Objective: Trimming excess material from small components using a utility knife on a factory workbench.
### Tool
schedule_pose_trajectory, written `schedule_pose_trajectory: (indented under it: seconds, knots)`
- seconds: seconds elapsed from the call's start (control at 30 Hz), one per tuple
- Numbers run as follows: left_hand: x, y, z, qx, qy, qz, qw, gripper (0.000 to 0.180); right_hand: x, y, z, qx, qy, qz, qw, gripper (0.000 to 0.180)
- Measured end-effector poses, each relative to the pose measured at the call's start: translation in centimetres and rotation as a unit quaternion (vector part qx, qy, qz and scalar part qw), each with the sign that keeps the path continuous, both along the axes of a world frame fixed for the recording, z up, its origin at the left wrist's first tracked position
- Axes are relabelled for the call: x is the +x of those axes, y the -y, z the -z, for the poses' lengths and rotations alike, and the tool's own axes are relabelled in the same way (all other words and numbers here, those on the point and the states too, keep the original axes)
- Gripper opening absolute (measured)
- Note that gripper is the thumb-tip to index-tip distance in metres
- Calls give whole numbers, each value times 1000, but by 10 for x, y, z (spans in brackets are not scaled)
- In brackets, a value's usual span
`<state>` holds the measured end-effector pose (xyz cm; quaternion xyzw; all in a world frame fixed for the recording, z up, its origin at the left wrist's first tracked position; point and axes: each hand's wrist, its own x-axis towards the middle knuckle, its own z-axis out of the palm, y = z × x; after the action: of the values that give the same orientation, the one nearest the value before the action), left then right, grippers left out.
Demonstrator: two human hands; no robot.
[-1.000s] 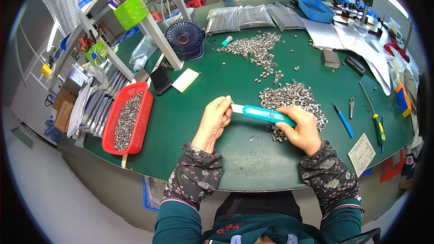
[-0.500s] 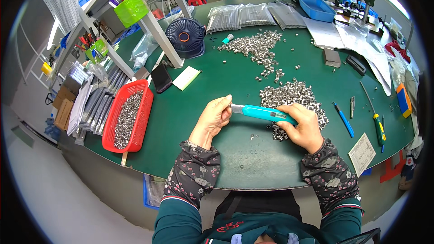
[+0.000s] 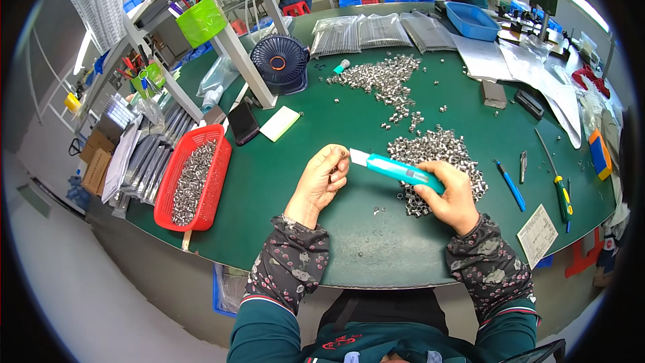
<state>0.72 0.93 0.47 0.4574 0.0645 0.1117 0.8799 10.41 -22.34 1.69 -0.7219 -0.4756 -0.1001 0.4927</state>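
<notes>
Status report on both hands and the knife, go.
Right hand closed on teal utility knife, blade at left hand. Left fingers pinch a small metal part, barely visible. Pile of metal parts beside right hand; nothing blocking.

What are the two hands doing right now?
Left hand: closed, pinching a small metal part at the fingertips.
Right hand: closed around a teal utility knife.

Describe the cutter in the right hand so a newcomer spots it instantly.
On the green table, look just ahead of the person's two hands. The right hand grips a teal utility knife, its pale blade tip pointing at the left hand. It lies over the pile of small metal rings, the only teal tool there.
</notes>
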Motion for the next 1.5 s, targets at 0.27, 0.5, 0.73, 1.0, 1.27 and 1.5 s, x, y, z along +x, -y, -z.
schedule_pose_trajectory:
  seconds: [0.27,0.5,0.73,1.0,1.27,1.5]
  knots:
    - [2,-3,4,-29,65,0,997,11,0,1,-1,-57,-142,-23,988,29]
    - [2,3,2,8,70,6,997,10,3,0,2,-65,-179,-44,981,29]
    - [0,-1,5,-26,56,-1,998,11,-9,-2,-4,-21,134,54,989,31]
    - [1,1,1,-5,60,-32,998,12,-9,-4,-3,-57,179,120,975,37]
    - [2,2,-2,-22,78,-16,997,14,-12,-6,-5,-92,221,107,965,35]
    - [3,6,-5,32,48,-56,997,11,-8,-4,-1,-75,112,109,985,33]
